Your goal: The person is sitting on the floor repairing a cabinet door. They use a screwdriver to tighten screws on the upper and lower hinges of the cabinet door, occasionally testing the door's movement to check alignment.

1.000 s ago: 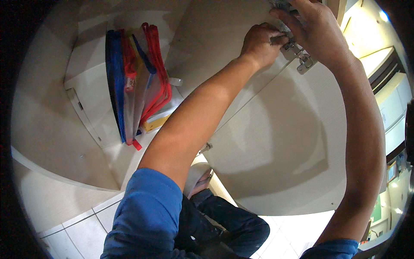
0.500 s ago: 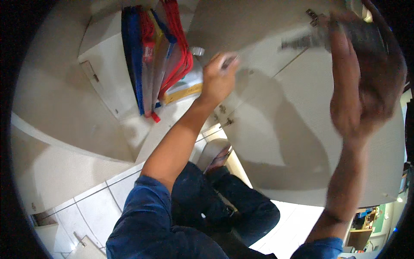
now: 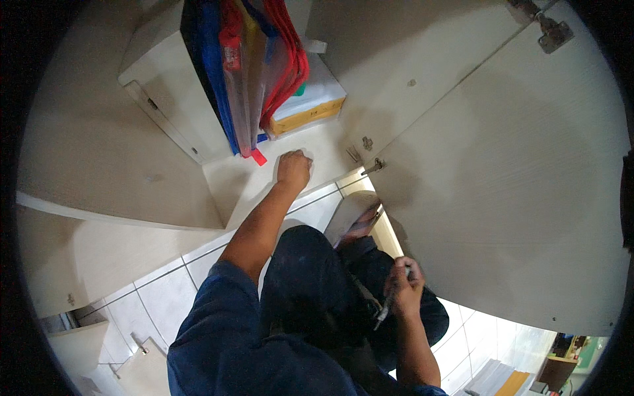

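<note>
My left hand (image 3: 295, 168) is closed in a fist, resting on the cabinet's bottom shelf (image 3: 254, 181) in front of plastic folders. Whatever its fingers hold, if anything, is hidden. Low over my knee, my right hand (image 3: 406, 287) grips what looks like a screwdriver (image 3: 382, 317), its thin metal shaft slanting down and left. To the right stands the pale cabinet door (image 3: 502, 178), swung wide. A metal hinge (image 3: 553, 34) shows at its upper part, and a lower hinge (image 3: 374, 167) sits near the shelf's front edge.
Upright folders with blue and red edges (image 3: 228, 86) stand inside the cabinet beside a wrapped paper stack (image 3: 307, 119). White floor tiles (image 3: 158, 307) lie under me. Another stack of papers (image 3: 498, 379) is on the floor at the lower right.
My right hand has come down from the upper hinge to my knee with the tool. My left hand has dropped from the cabinet's side panel to the shelf. The view has shifted.
</note>
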`<state>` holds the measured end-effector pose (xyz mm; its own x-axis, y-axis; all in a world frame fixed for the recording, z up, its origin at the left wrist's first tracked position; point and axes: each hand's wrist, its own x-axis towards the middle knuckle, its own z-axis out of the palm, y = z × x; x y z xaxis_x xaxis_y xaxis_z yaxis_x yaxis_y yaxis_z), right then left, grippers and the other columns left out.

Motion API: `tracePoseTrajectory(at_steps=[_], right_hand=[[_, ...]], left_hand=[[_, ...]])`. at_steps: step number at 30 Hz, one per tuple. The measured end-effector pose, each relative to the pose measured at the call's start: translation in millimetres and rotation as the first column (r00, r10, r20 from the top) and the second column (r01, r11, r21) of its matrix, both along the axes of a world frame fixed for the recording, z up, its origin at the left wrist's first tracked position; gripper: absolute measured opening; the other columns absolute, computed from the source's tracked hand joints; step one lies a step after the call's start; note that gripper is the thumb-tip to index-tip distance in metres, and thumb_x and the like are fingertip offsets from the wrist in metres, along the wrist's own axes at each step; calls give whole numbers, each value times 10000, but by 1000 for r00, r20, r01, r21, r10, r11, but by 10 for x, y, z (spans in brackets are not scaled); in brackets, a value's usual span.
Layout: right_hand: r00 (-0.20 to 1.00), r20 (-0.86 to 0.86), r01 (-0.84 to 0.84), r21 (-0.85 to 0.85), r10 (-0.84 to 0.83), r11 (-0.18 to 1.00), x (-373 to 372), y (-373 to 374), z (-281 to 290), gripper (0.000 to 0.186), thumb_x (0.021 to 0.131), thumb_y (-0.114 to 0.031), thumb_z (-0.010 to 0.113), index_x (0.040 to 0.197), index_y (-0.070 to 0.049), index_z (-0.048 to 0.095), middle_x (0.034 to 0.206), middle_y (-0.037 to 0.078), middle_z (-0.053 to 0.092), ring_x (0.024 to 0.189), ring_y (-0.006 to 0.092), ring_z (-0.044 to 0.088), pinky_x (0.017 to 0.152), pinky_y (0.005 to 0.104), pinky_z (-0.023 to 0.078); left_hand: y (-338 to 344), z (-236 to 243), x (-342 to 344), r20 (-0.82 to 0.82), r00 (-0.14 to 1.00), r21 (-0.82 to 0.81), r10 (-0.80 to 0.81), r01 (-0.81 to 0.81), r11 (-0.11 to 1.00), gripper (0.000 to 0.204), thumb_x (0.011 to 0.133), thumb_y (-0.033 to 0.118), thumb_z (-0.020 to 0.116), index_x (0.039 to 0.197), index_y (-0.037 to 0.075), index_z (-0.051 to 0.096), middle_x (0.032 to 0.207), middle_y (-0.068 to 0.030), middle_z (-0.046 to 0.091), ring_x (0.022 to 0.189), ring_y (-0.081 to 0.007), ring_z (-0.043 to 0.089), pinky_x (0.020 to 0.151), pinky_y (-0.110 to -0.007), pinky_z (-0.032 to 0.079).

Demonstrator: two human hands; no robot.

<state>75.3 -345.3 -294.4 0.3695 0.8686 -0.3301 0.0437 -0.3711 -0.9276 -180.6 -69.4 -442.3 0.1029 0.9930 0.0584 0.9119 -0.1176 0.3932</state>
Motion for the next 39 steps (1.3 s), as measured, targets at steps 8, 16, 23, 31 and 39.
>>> tracePoseTrajectory(at_steps=[8,16,23,31,39], right_hand=[[967,93,227,98,-236,969,621,-593,379,220,977,-276,621,907,-89,529,617,-15,496,482,71,451,425,235,360],[834,231,401,370,-501,838,1276,-1401,733,258,944,-249,650,868,-51,502,653,5,473,527,82,453,455,232,369],[685,230,541,475,-691,694,1508,-1679,801,206,1007,-223,584,913,-62,496,583,-9,429,450,49,375,386,207,302],[794,281,391,444,-539,806,1446,-1557,599,212,1017,-204,563,890,-55,482,627,-13,424,497,39,380,413,200,295],[834,256,343,451,-488,824,1306,-1400,574,233,999,-228,592,884,-53,491,619,-15,437,484,41,380,414,203,301]], left_hand=[[62,238,22,30,996,-34,-84,85,996,330,848,242,698,1155,122,710,1043,-179,628,998,-359,624,899,-455,500],[409,95,756,-120,923,280,-364,384,880,458,864,175,628,1320,207,602,1232,-119,582,1133,-314,562,982,-450,445],[606,14,732,-193,837,129,-512,539,832,240,815,121,630,1039,149,711,1089,-63,631,1110,-295,567,892,-441,463],[-87,566,327,-46,860,535,-508,450,715,362,778,84,662,1127,168,710,1266,-93,615,1092,-293,579,975,-418,438],[-544,942,203,16,831,627,-556,425,653,301,790,66,657,1069,158,721,1223,-100,628,1127,-305,597,1050,-469,449]])
